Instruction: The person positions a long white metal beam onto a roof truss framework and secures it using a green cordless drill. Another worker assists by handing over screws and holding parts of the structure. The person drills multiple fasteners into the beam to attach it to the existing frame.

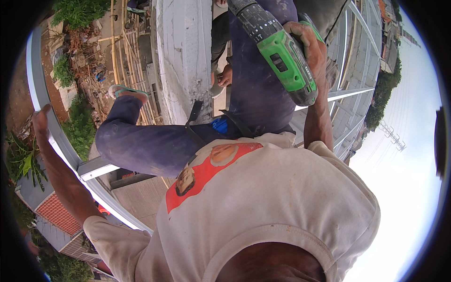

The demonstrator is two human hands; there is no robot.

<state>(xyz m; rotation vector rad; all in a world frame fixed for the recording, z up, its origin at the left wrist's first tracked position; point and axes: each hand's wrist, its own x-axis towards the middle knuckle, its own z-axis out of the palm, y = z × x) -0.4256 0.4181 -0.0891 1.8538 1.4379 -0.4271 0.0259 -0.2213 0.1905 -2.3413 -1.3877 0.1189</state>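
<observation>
Upper right of frame: right hand (314, 47) wrapped tight round green-black cordless drill (281, 51).
Far left edge: left hand (40, 120) gripping curved metal rail (56, 131).
Open room: ground far below at left; sky at right.
Print: red patch w/ portraits, white shirt (263, 197), centre.

Right hand (314, 44) gripped a green cordless drill (277, 47) raised high, left hand (40, 120) held a curved metal rail (61, 141), legs straddled a concrete wall (183, 56), rooftops far below.
</observation>
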